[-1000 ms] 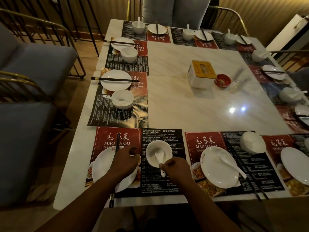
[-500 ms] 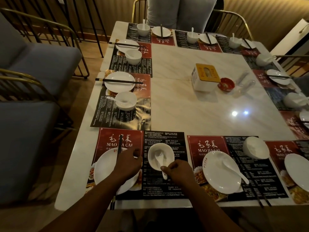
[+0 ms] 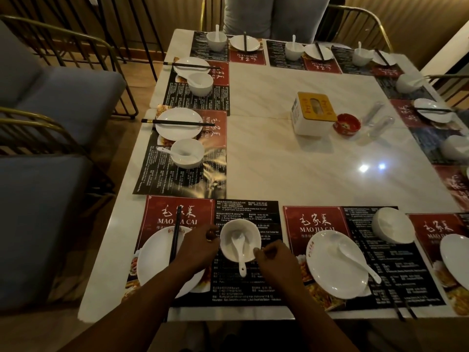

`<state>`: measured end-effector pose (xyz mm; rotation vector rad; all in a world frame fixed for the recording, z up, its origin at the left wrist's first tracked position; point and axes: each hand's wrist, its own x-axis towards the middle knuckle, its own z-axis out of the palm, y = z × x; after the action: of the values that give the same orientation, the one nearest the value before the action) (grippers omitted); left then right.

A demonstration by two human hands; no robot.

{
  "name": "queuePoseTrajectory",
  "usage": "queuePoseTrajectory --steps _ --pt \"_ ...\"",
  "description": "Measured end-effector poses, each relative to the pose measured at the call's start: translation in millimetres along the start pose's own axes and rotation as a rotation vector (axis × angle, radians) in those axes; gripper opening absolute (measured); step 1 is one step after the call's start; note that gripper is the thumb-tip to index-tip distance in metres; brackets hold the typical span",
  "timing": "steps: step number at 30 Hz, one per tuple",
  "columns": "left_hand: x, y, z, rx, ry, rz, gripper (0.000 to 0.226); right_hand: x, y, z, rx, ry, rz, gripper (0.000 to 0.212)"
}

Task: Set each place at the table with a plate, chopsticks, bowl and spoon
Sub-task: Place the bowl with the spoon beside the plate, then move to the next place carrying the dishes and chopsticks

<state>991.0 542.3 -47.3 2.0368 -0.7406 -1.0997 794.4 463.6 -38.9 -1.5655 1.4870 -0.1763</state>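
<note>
A pale marble table (image 3: 291,179) fills the dim frame's centre, with grey-cushioned, gold-framed chairs (image 3: 63,97) on a wooden floor (image 3: 143,80) at left and a ribbed wall (image 3: 406,21) at upper right.

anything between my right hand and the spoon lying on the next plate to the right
Nothing visible. Between the right hand and that spoon lie only bare placemat and the near rim of its plate.

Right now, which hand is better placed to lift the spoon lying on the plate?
Likely right: the right hand is beside that plate and spoon; the left hand sits beyond the bowl, farther off.
</note>
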Motion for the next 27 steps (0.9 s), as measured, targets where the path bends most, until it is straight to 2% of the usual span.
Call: queuePoseTrajectory --steps 2,7,17,27 --pt "1 0 3 -0.003 -0.021 -0.009 0.033 11 2 -5 0.036 0.034 -0.019 0.02" --pt "2 -2 8 -0.022 -0.042 -0.039 0.037 35 11 3 0.003 -0.12 -0.024 0.03" --pt "4 -6 8 -0.02 -0.007 -0.053 0.039 43 14 9 -0.02 -0.094 -0.071 0.022" --pt "2 -8 10 -0.037 0.002 -0.041 0.04 45 16 9 -0.025 -0.103 -0.071 0.023"
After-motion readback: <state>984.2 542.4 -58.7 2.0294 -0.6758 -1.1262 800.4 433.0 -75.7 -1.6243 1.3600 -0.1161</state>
